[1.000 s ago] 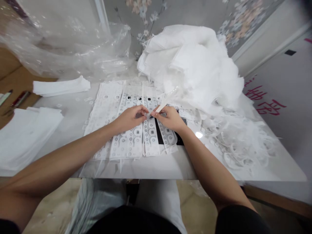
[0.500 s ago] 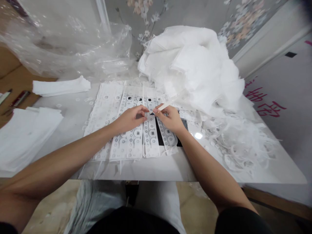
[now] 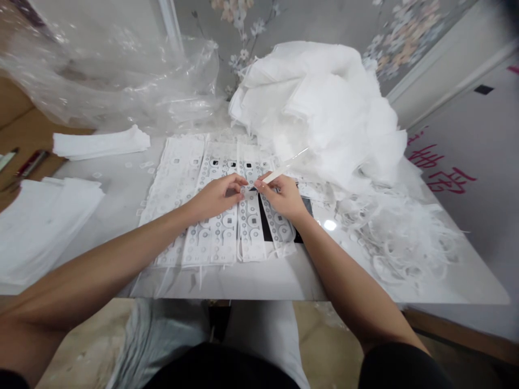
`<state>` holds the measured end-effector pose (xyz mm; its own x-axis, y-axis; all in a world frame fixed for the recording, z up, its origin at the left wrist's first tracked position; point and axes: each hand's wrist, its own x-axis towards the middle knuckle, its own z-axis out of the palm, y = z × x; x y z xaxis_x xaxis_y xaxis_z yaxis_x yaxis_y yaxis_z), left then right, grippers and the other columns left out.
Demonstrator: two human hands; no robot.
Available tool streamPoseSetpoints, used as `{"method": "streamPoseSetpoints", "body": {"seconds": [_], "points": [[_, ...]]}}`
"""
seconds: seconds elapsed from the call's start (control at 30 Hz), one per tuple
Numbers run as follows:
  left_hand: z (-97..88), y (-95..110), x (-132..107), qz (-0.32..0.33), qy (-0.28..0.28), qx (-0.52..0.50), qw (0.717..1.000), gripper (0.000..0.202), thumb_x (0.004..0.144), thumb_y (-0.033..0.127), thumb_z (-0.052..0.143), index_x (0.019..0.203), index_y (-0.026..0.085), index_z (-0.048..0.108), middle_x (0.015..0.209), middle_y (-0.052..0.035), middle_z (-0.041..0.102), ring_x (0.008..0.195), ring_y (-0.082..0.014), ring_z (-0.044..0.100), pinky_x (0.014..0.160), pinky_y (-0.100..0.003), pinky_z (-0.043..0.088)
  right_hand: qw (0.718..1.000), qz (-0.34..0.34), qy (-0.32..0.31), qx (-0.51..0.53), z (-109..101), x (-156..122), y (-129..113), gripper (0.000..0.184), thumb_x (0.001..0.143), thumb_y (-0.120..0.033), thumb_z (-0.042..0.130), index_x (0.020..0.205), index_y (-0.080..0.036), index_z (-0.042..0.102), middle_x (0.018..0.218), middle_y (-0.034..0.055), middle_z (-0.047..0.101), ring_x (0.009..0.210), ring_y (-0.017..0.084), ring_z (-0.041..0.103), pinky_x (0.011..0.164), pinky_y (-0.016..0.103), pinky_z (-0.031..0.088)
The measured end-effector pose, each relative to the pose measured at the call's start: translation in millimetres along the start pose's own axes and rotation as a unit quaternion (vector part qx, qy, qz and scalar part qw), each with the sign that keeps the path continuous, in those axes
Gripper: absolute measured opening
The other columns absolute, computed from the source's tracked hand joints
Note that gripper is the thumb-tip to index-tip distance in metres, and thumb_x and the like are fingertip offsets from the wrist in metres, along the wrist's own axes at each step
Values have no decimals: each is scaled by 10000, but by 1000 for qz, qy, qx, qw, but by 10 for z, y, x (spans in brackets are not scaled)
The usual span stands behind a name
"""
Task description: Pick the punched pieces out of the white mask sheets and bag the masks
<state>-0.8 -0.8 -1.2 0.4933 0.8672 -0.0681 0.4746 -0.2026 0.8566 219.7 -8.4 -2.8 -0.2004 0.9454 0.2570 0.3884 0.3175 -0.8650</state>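
Printed white strips lie side by side on the table, with rows of grey shapes and small square holes. Over their middle rests my left hand, fingers bent and thumb apart, with nothing visible in it. My right hand is closed around a slim white-handled tool that looks like a craft knife. Its dark pointed tip meets the strips just right of my left fingertips. Beneath the right-hand strips, a black mat shows through a gap.
Behind my right hand rises a big heap of white sheets. Tangled white offcuts lie to the right. On the left are a folded white stack, more white sheets and small square scraps. Clear plastic fills the back left.
Both hands stay at nearly the same spot over the strips. The white-handled tool has shifted only very slightly; nothing has been taken up or let go.
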Motion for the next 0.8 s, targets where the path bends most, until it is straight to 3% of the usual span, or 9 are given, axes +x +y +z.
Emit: {"method": "streamPoseSetpoints", "body": {"seconds": [0.33,0.47,0.6,0.8], "points": [[-4,10,-1,1,0,-7,1000,364,909,411,634,1221,226,603,1013,-28,719,970,-228,662,867,-345,488,1000,1,-19,-24,-5,13,16,353,928,-554,619,815,-233,712,695,23,677,662,200,629,718,359,518],[-4,8,-6,8,-1,-4,1000,358,913,402,631,1226,232,607,1007,-26,718,947,-223,667,861,-346,491,998,-9,-53,-39,-17,19,35,332,964,-515,581,850,-239,725,776,37,720,740,208,659,736,347,513],[-4,8,-5,29,-9,-23,999,336,911,409,631,1198,236,613,1021,-30,713,978,-228,669,844,-338,497,992,-64,-97,-48,-33,10,47,293,1006,-449,538,935,-215,701,923,37,728,848,205,676,816,334,503],[1,-7,9,38,-6,-35,999,274,900,415,645,1099,231,603,1004,-17,697,932,-202,660,746,-286,470,976,-122,-134,-121,-15,17,50,253,1043,-345,501,956,-206,694,970,57,727,920,228,663,880,352,494]]}}
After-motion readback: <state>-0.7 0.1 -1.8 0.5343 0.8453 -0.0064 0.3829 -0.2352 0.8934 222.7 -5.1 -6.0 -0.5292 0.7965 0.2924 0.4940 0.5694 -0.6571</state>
